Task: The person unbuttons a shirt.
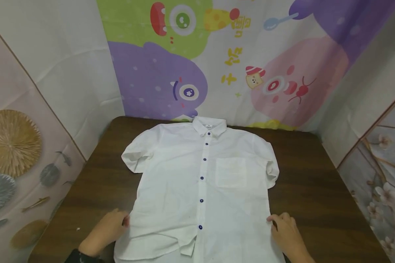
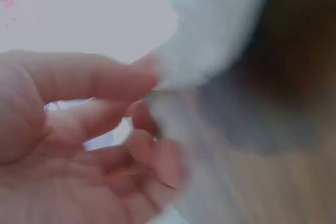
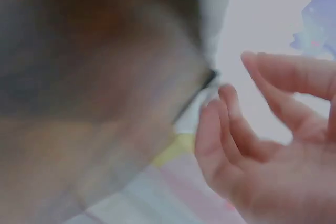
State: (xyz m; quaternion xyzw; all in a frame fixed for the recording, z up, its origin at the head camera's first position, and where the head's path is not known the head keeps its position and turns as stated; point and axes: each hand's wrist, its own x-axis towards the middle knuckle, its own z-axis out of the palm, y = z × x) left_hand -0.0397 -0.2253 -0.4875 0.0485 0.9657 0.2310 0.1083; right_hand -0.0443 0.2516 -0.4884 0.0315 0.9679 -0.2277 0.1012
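Note:
A white short-sleeved shirt [image 1: 171, 197] with dark blue buttons lies front up, its collar towards the wall. Its lower left front is creased, with a corner folded up beside the button strip. My left hand [image 1: 106, 228] pinches the shirt's left side edge near the hem; in the left wrist view thumb and forefinger meet on the white cloth [image 2: 205, 35]. On the opposite side edge, at about the same height, my right hand [image 1: 288, 233] pinches the shirt between thumb and forefinger. In the right wrist view its other fingers [image 3: 210, 129] are bent. The hem runs out of the head view.
The dark brown wooden table [image 1: 306, 175] carries the shirt. A cartoon-printed cloth [image 1: 230, 102] hangs behind its far edge, and pale patterned panels stand on the left [image 1: 52, 146] and right. A tiny white speck [image 1: 78, 229] lies left of my left hand.

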